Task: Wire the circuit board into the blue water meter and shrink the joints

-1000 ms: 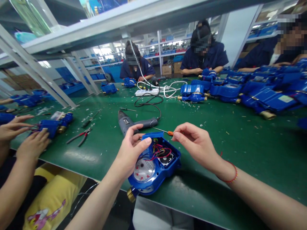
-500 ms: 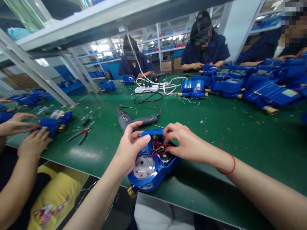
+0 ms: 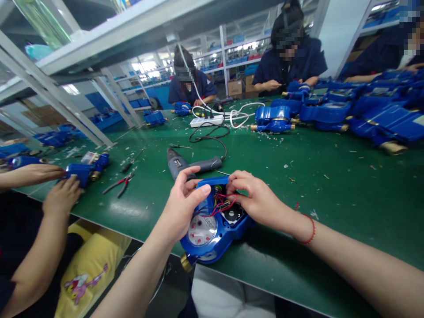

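Observation:
A blue water meter (image 3: 228, 235) with a round clear dial (image 3: 202, 230) and a brass end (image 3: 186, 262) lies at the table's front edge. Its housing is open, showing red, black and yellow wires (image 3: 222, 204) and a round black part (image 3: 232, 214). My left hand (image 3: 185, 198) grips the housing's left side, thumb on top and fingers behind. On the other side, my right hand (image 3: 256, 198) pinches red wires inside the compartment; its fingertips are partly hidden. Just behind the meter lies a grey heat gun (image 3: 180, 164).
Red-handled pliers (image 3: 119, 184) and a screwdriver (image 3: 127, 165) lie to the left, near a co-worker's hands (image 3: 62, 194) on another meter (image 3: 81, 173). Farther back are a white power strip (image 3: 207, 121) and cables. Many blue meters (image 3: 324, 115) crowd the right rear, before other co-workers.
My right fingers have shifted slightly within the compartment, and more of the round black part shows. The whole view has moved a little. My left hand keeps its hold.

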Motion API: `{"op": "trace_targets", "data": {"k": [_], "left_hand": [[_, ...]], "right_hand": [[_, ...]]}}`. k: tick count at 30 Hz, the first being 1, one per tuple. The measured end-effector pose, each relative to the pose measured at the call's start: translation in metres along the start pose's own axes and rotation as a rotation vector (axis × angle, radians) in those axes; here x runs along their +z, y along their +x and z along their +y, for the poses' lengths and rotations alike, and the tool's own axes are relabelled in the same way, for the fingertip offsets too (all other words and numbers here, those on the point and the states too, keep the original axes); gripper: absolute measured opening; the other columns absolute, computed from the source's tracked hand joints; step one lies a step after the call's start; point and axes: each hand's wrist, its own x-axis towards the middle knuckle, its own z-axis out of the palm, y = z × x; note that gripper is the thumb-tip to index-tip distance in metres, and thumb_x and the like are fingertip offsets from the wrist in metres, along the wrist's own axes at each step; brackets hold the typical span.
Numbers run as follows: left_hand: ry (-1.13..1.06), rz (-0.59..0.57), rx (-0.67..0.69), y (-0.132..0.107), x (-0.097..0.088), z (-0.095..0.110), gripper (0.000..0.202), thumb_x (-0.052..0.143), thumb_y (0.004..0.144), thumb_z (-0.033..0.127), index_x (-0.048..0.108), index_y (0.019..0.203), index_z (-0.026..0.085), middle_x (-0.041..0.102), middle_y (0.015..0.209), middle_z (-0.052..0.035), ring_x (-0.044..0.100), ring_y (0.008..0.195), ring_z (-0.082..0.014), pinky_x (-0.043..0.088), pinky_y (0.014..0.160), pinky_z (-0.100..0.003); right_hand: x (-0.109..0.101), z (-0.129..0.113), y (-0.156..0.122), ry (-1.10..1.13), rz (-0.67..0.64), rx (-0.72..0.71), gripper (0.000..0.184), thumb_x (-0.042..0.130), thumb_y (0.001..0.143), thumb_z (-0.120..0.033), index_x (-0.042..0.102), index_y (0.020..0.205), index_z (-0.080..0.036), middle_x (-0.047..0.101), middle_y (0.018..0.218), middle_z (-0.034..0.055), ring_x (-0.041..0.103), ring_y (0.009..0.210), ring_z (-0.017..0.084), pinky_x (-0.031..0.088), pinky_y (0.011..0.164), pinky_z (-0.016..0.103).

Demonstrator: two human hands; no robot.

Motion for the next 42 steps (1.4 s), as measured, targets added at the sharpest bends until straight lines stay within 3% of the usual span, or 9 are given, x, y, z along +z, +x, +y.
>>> {"op": "trace_targets", "data": {"k": [4,9,14,17,21,26,31,37,42], "left_hand": [[0.011,0.026,0.002,-0.001,0.003,0.003,0.067,0.081,0.061,0.032,0.047,0.117,0.02,0.065,0.081,0.0009,0.062,0.063,-0.0121,0.051,0.058,-0.022],[0.014,0.045,0.002,-0.002,0.004,0.004,0.067,0.081,0.061,0.031,0.048,0.117,0.021,0.063,0.081,0.0021,0.062,0.065,-0.0115,0.051,0.06,-0.021],[-0.02,0.021,-0.002,-0.002,0.004,0.002,0.064,0.081,0.062,0.031,0.047,0.116,0.021,0.064,0.078,0.0025,0.061,0.062,-0.0109,0.051,0.06,-0.022],[-0.022,0.021,0.01,-0.003,0.003,0.002,0.064,0.081,0.063,0.031,0.048,0.116,0.021,0.064,0.08,0.0023,0.062,0.064,-0.0109,0.05,0.061,-0.021],[-0.027,0.009,-0.002,-0.003,0.0,-0.001,0.064,0.08,0.065,0.032,0.046,0.118,0.022,0.064,0.086,0.0001,0.064,0.071,-0.0131,0.051,0.064,-0.023],[-0.012,-0.012,0.023,-0.004,0.001,-0.001,0.065,0.081,0.063,0.033,0.047,0.117,0.021,0.065,0.086,-0.0002,0.063,0.069,-0.0128,0.05,0.063,-0.023],[-0.015,0.034,-0.02,-0.002,0.003,0.003,0.067,0.082,0.058,0.03,0.049,0.115,0.02,0.067,0.08,0.0,0.063,0.061,-0.0141,0.052,0.056,-0.024],[-0.014,0.058,-0.018,-0.001,0.004,0.005,0.065,0.082,0.056,0.029,0.051,0.113,0.02,0.067,0.079,0.0005,0.065,0.061,-0.0159,0.052,0.057,-0.026],[-0.005,0.087,-0.015,-0.001,0.005,0.005,0.062,0.082,0.054,0.028,0.053,0.108,0.021,0.066,0.075,0.0018,0.061,0.057,-0.014,0.052,0.056,-0.025]], "right_hand": [[0.002,-0.002,0.0,0.054,0.046,0.007,0.021,0.065,0.073,0.007,0.059,0.065,-0.012,0.059,0.083,0.0034,0.054,0.087,0.017,0.04,0.08,0.032],[-0.011,-0.004,0.0,0.091,0.114,-0.027,0.014,0.056,0.087,-0.007,0.065,0.078,-0.013,0.06,0.09,0.0048,0.056,0.085,0.014,0.043,0.077,0.027],[-0.028,-0.006,-0.017,-0.019,0.056,0.038,0.014,0.054,0.08,-0.008,0.065,0.088,-0.013,0.061,0.092,0.0061,0.056,0.091,0.018,0.042,0.082,0.032],[-0.025,-0.012,-0.026,-0.071,-0.028,0.091,0.016,0.058,0.075,-0.012,0.067,0.088,-0.016,0.058,0.099,0.0071,0.052,0.101,0.022,0.04,0.089,0.037],[-0.011,-0.013,-0.017,-0.163,-0.136,0.231,0.009,0.067,0.077,-0.027,0.071,0.079,-0.019,0.06,0.088,0.006,0.055,0.087,0.022,0.042,0.078,0.034],[-0.013,-0.013,0.005,-0.203,-0.225,0.23,0.018,0.064,0.079,-0.013,0.067,0.062,-0.015,0.061,0.062,0.0012,0.054,0.061,0.013,0.036,0.058,0.024],[-0.022,-0.014,0.017,-0.146,-0.085,0.024,0.014,0.063,0.081,-0.006,0.072,0.074,-0.015,0.068,0.074,0.0013,0.06,0.069,0.011,0.039,0.062,0.022],[-0.017,-0.012,0.011,0.209,0.056,0.116,0.013,0.06,0.08,-0.006,0.07,0.077,-0.013,0.065,0.065,-0.0014,0.059,0.059,0.01,0.045,0.058,0.021],[-0.02,-0.007,-0.007,0.346,0.076,-0.007,0.02,0.059,0.083,-0.01,0.063,0.101,-0.015,0.069,0.094,0.002,0.065,0.087,0.012,0.05,0.078,0.025]]}}
